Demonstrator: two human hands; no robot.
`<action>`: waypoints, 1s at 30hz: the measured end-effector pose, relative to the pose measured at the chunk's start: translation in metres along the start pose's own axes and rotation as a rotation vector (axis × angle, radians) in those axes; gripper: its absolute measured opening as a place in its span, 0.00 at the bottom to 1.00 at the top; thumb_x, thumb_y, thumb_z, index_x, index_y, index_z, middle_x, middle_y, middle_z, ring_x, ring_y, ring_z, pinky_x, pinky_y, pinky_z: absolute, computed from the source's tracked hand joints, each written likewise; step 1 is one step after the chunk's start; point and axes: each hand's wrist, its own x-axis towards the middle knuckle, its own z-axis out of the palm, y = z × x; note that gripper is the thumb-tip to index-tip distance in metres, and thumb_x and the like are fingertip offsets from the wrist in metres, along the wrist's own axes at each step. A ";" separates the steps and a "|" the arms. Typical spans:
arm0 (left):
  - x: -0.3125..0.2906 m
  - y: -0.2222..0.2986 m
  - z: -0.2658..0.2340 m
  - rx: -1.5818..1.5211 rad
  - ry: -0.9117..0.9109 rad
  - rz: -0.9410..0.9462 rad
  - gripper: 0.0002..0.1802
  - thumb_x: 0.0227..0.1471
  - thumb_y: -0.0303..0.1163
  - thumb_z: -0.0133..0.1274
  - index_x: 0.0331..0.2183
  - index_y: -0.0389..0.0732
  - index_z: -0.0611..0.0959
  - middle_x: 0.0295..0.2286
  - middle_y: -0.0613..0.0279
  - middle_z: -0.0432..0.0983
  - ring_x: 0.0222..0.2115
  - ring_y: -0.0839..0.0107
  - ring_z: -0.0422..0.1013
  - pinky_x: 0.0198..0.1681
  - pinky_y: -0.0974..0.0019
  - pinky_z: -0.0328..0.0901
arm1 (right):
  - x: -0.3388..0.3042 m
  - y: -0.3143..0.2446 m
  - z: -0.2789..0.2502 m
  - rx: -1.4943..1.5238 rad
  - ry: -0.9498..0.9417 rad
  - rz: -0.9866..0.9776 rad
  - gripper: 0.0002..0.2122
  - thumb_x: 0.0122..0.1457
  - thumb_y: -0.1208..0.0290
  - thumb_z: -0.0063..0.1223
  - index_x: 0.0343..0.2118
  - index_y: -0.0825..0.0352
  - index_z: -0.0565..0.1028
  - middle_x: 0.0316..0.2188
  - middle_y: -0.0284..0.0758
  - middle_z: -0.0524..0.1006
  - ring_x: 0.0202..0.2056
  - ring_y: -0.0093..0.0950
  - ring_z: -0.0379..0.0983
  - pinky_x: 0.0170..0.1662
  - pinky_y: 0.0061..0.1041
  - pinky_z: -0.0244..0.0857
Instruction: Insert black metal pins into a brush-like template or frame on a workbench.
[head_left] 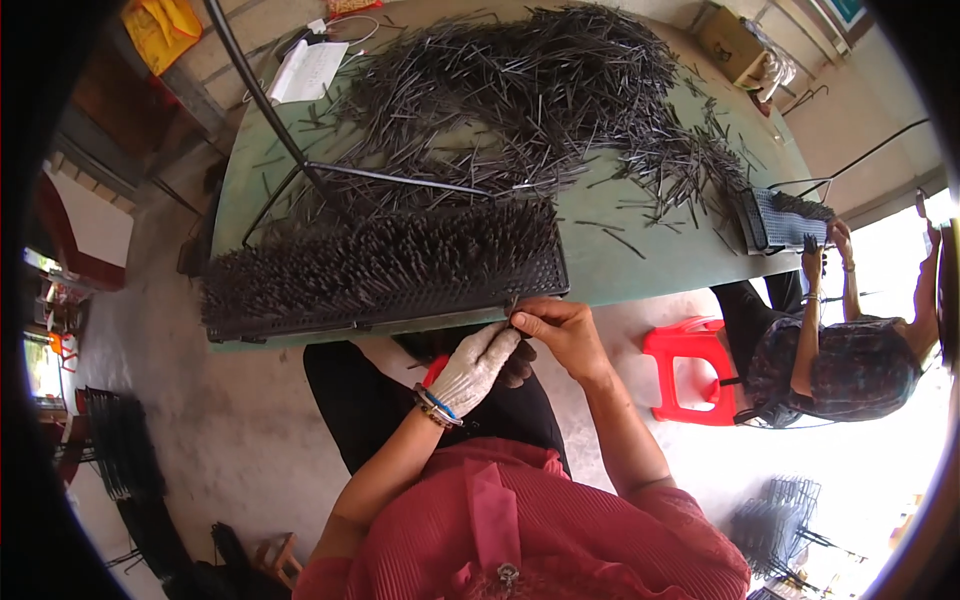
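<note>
My left hand [477, 368], in a white knit glove with dark fingertips, is closed just off the table's near edge. What lies in its fingers is hidden. Bare and touching it, my right hand [562, 335] pinches a thin dark strip [514, 306] between thumb and forefinger. Just beyond both hands stands a long black perforated rack [380, 318]. Thin dark strips [390, 255] stick up from it in dense rows. A black metal rod frame [262, 95] rises over the rack's far side.
Loose dark strips [520, 75] are heaped across the green table [640, 265]. At the right, another person [840, 365] has both hands at a smaller black rack [790, 222]. A red plastic stool [690, 370] stands by that person. White paper [308, 72] lies at the far left.
</note>
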 end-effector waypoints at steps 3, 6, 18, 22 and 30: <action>-0.001 -0.009 -0.003 0.057 -0.026 0.006 0.16 0.65 0.38 0.41 0.40 0.34 0.76 0.29 0.60 0.78 0.24 0.76 0.74 0.28 0.72 0.71 | -0.005 -0.003 0.002 -0.013 0.016 0.074 0.09 0.58 0.73 0.60 0.37 0.73 0.80 0.31 0.34 0.81 0.33 0.20 0.75 0.38 0.21 0.70; -0.007 -0.007 0.003 0.059 -0.030 -0.053 0.19 0.65 0.42 0.41 0.40 0.34 0.76 0.31 0.61 0.78 0.27 0.76 0.75 0.30 0.71 0.71 | -0.011 -0.005 0.000 -0.040 -0.031 0.058 0.08 0.58 0.74 0.59 0.37 0.74 0.79 0.30 0.33 0.80 0.31 0.20 0.74 0.36 0.20 0.70; -0.015 -0.031 -0.008 0.050 -0.016 0.000 0.21 0.62 0.39 0.48 0.51 0.35 0.72 0.37 0.61 0.75 0.36 0.75 0.73 0.39 0.71 0.70 | -0.007 -0.040 -0.034 -0.127 0.247 -0.252 0.07 0.61 0.75 0.53 0.39 0.74 0.77 0.34 0.35 0.80 0.39 0.22 0.75 0.47 0.22 0.67; -0.022 -0.031 -0.015 -0.029 -0.008 -0.057 0.18 0.62 0.35 0.47 0.50 0.34 0.72 0.36 0.62 0.76 0.34 0.76 0.73 0.37 0.72 0.70 | 0.038 -0.037 -0.054 -0.214 0.326 -0.452 0.08 0.60 0.77 0.55 0.41 0.74 0.77 0.35 0.37 0.81 0.40 0.23 0.76 0.46 0.20 0.68; -0.056 -0.028 -0.046 -0.036 0.273 -0.081 0.16 0.62 0.34 0.48 0.48 0.35 0.74 0.37 0.59 0.78 0.33 0.74 0.75 0.36 0.71 0.72 | 0.069 -0.020 -0.042 -0.370 0.330 -0.523 0.06 0.54 0.75 0.62 0.35 0.69 0.80 0.33 0.35 0.82 0.34 0.23 0.76 0.41 0.22 0.68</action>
